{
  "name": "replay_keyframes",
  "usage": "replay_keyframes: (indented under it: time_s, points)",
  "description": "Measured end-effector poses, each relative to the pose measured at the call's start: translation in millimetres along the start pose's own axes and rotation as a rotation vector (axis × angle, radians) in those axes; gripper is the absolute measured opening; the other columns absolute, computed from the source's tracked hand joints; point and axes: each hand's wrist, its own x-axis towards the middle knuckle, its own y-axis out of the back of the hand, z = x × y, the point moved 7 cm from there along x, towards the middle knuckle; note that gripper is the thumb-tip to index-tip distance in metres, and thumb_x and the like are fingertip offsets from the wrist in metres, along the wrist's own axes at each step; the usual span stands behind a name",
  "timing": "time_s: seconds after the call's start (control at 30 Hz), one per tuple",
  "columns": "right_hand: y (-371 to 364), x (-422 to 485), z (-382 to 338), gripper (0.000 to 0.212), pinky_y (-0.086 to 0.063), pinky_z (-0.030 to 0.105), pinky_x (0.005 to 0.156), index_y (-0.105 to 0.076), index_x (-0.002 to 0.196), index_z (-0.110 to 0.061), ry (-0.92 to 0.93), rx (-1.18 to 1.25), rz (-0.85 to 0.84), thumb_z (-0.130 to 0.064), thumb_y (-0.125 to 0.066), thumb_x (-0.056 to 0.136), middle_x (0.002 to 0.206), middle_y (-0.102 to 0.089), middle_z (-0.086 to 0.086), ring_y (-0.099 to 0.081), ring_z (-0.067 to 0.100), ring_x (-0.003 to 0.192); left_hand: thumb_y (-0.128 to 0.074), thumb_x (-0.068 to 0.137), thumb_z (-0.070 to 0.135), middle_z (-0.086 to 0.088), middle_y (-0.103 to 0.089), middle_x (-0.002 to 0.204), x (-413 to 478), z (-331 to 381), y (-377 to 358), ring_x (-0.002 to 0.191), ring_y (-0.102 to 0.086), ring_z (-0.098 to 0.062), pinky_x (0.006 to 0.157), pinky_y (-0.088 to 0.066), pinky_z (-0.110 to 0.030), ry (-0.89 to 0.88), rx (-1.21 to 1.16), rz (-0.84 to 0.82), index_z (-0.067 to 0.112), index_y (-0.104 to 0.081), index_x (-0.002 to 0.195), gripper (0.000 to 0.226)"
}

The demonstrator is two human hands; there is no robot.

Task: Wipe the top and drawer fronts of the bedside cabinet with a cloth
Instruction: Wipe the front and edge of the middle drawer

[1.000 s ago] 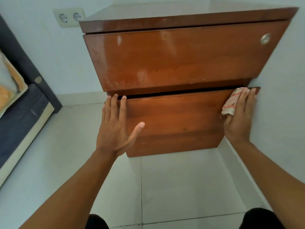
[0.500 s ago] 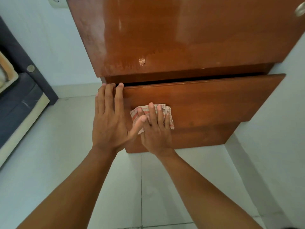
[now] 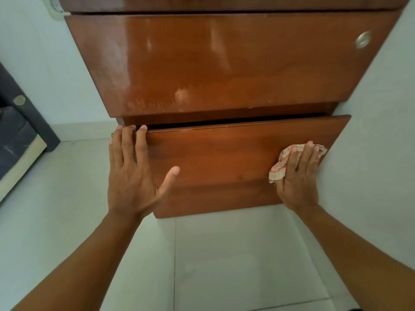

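A glossy brown wooden bedside cabinet (image 3: 224, 63) fills the upper view. Its upper drawer front carries a round metal lock (image 3: 362, 39) at the right. The lower drawer front (image 3: 224, 153) sits slightly pulled out, with a dark gap above it. My left hand (image 3: 132, 173) lies flat on the lower drawer's left end, fingers spread, fingertips at its top edge. My right hand (image 3: 298, 176) presses a crumpled white and red striped cloth (image 3: 280, 164) against the right end of the lower drawer front. The cabinet top is out of view.
A white wall (image 3: 381, 131) runs close along the cabinet's right side. Pale floor tiles (image 3: 224, 254) lie below. A dark bed frame with mattress (image 3: 18, 140) stands at the far left. A wall socket (image 3: 55, 6) shows at the upper left.
My right hand has swept the cloth from the left part of the lower drawer front to its right end. My left hand has stayed at the drawer's left end.
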Motion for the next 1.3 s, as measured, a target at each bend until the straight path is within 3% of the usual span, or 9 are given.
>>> replay_keyframes:
  time_s: [0.13, 0.3, 0.4, 0.53, 0.63, 0.87, 1.03, 1.17, 1.3]
  points:
    - [14, 6, 14, 0.077, -0.006, 0.064, 0.126, -0.003, 0.161, -0.002, 0.034, -0.051, -0.053, -0.025, -0.041, 0.098, 0.164, -0.002, 0.039, -0.001, 0.059, 0.152, -0.042, 0.091, 0.072, -0.024, -0.025, 0.161, 0, 1, 1, 0.154, -0.014, -0.04, 0.125, -0.016, -0.053, -0.006, 0.026, 0.013, 0.001, -0.029, 0.154, 0.096]
    - [59, 16, -17, 0.063, -0.019, 0.055, 0.127, -0.01, 0.163, -0.004, -0.141, 0.366, 0.101, -0.011, -0.033, 0.105, 0.171, -0.001, 0.022, 0.002, 0.042, 0.158, -0.045, 0.09, 0.072, -0.024, -0.022, 0.163, 1, 1, 1, 0.155, -0.01, -0.039, 0.124, -0.016, -0.056, -0.016, 0.03, -0.037, 0.001, -0.025, 0.157, 0.1]
    - [88, 36, -93, 0.059, -0.021, 0.054, 0.127, -0.017, 0.161, -0.003, 0.126, 0.37, 0.2, -0.005, -0.037, 0.106, 0.168, -0.012, 0.025, -0.004, 0.041, 0.158, -0.046, 0.089, 0.073, -0.021, -0.015, 0.166, -1, 0, 0, 0.156, -0.006, -0.037, 0.124, -0.015, -0.057, -0.016, 0.017, -0.067, 0.005, -0.02, 0.159, 0.102]
    - [81, 54, -168, 0.073, -0.014, 0.06, 0.127, -0.016, 0.164, -0.018, 0.436, 0.119, 0.011, -0.012, -0.045, 0.097, 0.171, -0.014, 0.015, -0.009, 0.041, 0.158, -0.044, 0.089, 0.075, -0.014, -0.003, 0.17, -3, -2, -2, 0.158, 0.003, -0.031, 0.126, -0.011, -0.055, -0.006, -0.005, -0.087, 0.012, -0.012, 0.162, 0.102]
    - [77, 59, -161, 0.074, -0.012, 0.059, 0.126, -0.02, 0.164, -0.024, 0.336, 0.04, -0.048, -0.025, -0.048, 0.095, 0.17, -0.02, 0.008, -0.013, 0.036, 0.158, -0.036, 0.09, 0.078, -0.01, 0.0, 0.171, -1, -4, -1, 0.157, 0.004, -0.032, 0.124, -0.007, -0.061, 0.016, 0.035, -0.126, 0.018, -0.01, 0.163, 0.098]
    - [99, 65, -82, 0.063, -0.025, 0.057, 0.123, -0.034, 0.157, -0.014, 0.151, 0.028, -0.009, -0.027, -0.04, 0.096, 0.158, -0.038, 0.016, -0.031, 0.041, 0.148, -0.03, 0.09, 0.081, -0.007, 0.004, 0.171, -1, -5, 2, 0.157, 0.007, -0.032, 0.12, -0.002, -0.068, 0.064, 0.073, -0.199, 0.024, -0.008, 0.163, 0.096]
    - [105, 65, -14, 0.066, -0.024, 0.057, 0.124, -0.03, 0.158, -0.013, 0.044, 0.026, -0.009, -0.014, -0.052, 0.096, 0.161, -0.031, 0.018, -0.024, 0.043, 0.151, -0.029, 0.089, 0.083, -0.007, 0.008, 0.171, -2, -4, 0, 0.157, 0.008, -0.033, 0.119, -0.004, -0.07, 0.085, 0.061, -0.23, 0.025, -0.006, 0.163, 0.097]
    - [105, 68, 12, 0.064, -0.021, 0.059, 0.125, -0.026, 0.16, -0.015, 0.016, 0.007, -0.064, -0.02, -0.047, 0.1, 0.164, -0.026, 0.017, -0.017, 0.045, 0.153, -0.026, 0.088, 0.083, -0.007, 0.008, 0.171, -2, -5, 0, 0.157, 0.008, -0.033, 0.118, -0.005, -0.071, 0.083, 0.068, -0.242, 0.025, -0.004, 0.163, 0.098]
    - [110, 73, 11, 0.063, -0.02, 0.059, 0.126, -0.03, 0.161, -0.016, -0.073, 0.121, -0.128, -0.012, -0.044, 0.099, 0.166, -0.027, 0.018, -0.016, 0.045, 0.154, -0.025, 0.089, 0.083, -0.008, 0.006, 0.171, 0, -4, 5, 0.157, 0.006, -0.032, 0.117, -0.005, -0.072, 0.08, 0.051, -0.275, 0.025, -0.005, 0.163, 0.097]
